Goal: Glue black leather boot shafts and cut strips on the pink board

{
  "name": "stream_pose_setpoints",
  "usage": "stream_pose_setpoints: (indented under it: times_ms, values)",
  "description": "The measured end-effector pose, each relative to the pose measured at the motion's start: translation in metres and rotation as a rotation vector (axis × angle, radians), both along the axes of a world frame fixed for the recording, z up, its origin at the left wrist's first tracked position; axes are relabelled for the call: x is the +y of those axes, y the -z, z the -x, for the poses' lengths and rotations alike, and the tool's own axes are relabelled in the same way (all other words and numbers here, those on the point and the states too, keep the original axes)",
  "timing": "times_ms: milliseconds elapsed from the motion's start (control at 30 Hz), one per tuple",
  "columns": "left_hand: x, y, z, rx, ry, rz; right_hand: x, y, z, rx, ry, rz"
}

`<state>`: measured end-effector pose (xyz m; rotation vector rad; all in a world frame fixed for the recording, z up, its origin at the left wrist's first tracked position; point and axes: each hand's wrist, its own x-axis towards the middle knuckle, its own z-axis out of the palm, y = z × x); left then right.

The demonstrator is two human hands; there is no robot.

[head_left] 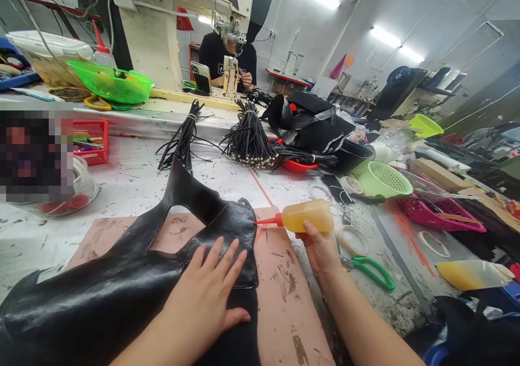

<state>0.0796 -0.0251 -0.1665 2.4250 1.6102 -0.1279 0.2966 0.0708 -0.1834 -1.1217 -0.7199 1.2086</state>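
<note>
A glossy black leather piece with a curved strap-like part lies across a pink, stained board. Spread flat on it is my left hand, fingers apart. My right hand grips a glue bottle of yellowish liquid, tilted on its side. The bottle's narrow red nozzle points left and its tip is at the leather's right edge; whether any liquid is coming out cannot be made out.
Green-handled scissors and a tape roll lie right of my right hand. Bundles of black braided cords lie beyond the leather. A light green basket and second bottle are rightward. Another person sits behind a sewing machine.
</note>
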Motion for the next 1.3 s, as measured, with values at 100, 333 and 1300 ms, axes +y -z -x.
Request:
stream_pose_setpoints:
  times_ms: [100,333,1300]
  values:
    - [0.0,0.0,-0.001,-0.002,-0.002,0.0,0.0,0.001,0.0,-0.016,-0.009,-0.007]
    - [0.001,-0.003,-0.002,0.016,-0.008,0.023,0.0,0.001,-0.001,-0.001,-0.006,-0.012]
    - [0.001,-0.006,-0.002,0.036,-0.004,-0.017,-0.012,0.008,-0.001,-0.103,0.031,-0.141]
